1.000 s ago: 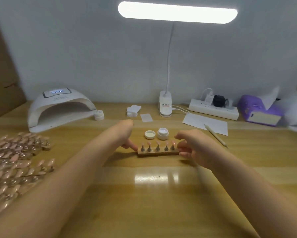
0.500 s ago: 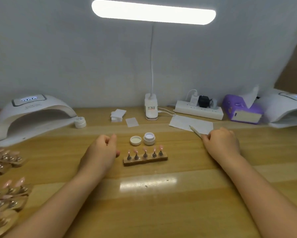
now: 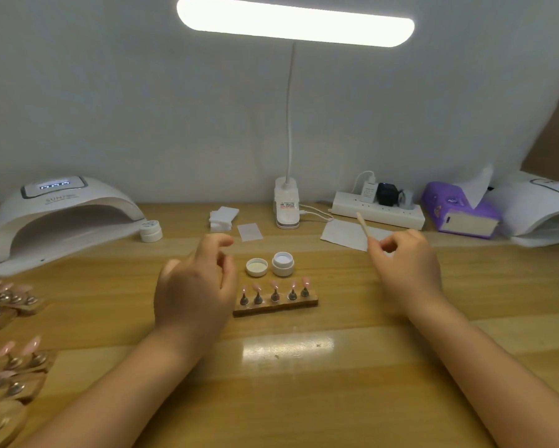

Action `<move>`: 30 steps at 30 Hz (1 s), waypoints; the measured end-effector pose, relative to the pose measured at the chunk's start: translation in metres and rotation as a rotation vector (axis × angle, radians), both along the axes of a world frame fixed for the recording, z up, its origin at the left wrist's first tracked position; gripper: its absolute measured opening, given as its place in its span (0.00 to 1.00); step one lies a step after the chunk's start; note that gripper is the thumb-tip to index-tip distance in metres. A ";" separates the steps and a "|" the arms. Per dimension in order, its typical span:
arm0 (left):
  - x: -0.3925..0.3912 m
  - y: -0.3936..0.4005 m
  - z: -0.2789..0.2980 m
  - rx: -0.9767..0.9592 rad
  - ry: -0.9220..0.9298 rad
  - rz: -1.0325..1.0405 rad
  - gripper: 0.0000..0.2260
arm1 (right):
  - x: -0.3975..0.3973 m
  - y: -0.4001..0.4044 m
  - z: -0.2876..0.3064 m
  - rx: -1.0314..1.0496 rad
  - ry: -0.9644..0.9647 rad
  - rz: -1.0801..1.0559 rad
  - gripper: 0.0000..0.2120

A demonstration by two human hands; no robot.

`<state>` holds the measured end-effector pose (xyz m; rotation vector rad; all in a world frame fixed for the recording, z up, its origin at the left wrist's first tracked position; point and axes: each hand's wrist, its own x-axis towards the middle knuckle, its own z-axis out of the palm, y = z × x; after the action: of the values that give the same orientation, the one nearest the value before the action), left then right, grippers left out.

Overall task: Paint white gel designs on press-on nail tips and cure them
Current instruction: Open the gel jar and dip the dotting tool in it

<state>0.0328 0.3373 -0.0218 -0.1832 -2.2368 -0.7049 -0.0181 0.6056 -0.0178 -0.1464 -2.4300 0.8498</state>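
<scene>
We pinch wooden stick [image 3: 362, 224] in right hand [image 3: 404, 266]; left hand [image 3: 196, 286] loosely curled, holding nothing, beside nail tips [image 3: 274, 287] on wooden holder [image 3: 276, 308]. Open gel jar [image 3: 283, 263] just behind. Risk: our left hand nudges holder, topples tips; overloaded stick drips gel.

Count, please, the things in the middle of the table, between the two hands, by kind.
Wooden holder: 1
Pink nail tips on the holder: 5
Open gel jar: 1
Jar lid: 1
Total: 8
</scene>
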 end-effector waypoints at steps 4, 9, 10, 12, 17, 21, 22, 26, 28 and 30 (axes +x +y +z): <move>0.008 0.012 0.003 -0.275 0.181 -0.153 0.16 | 0.031 -0.062 0.016 0.067 -0.014 0.233 0.12; 0.011 0.015 -0.001 -0.304 0.144 -0.331 0.14 | 0.067 -0.103 0.027 0.009 -0.113 0.443 0.14; 0.011 0.014 0.000 -0.307 0.137 -0.347 0.13 | 0.070 -0.105 0.029 -0.007 -0.126 0.455 0.14; 0.011 0.013 0.002 -0.296 0.126 -0.352 0.12 | 0.073 -0.106 0.032 -0.037 -0.156 0.504 0.15; 0.002 0.006 0.006 0.009 0.089 -0.224 0.08 | 0.034 -0.085 0.037 -0.106 -0.200 0.411 0.31; -0.009 -0.002 -0.002 0.507 -0.107 -0.206 0.07 | -0.029 -0.049 0.023 -0.112 -0.326 0.258 0.13; -0.011 -0.005 -0.005 0.610 -0.137 -0.208 0.07 | -0.039 -0.043 0.017 -0.083 -0.384 0.277 0.12; -0.018 -0.010 -0.011 0.793 -0.149 -0.199 0.09 | -0.051 -0.042 -0.007 0.036 -0.470 0.419 0.26; -0.020 -0.011 -0.013 0.824 -0.147 -0.211 0.09 | -0.053 -0.049 -0.012 0.059 -0.442 0.487 0.35; -0.021 -0.010 -0.016 0.825 -0.156 -0.222 0.09 | -0.055 -0.055 -0.014 0.081 -0.406 0.530 0.39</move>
<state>0.0117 0.3277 -0.0377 0.0397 -1.8943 -1.7379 -0.0728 0.5506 -0.0321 0.4135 -2.9391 1.0173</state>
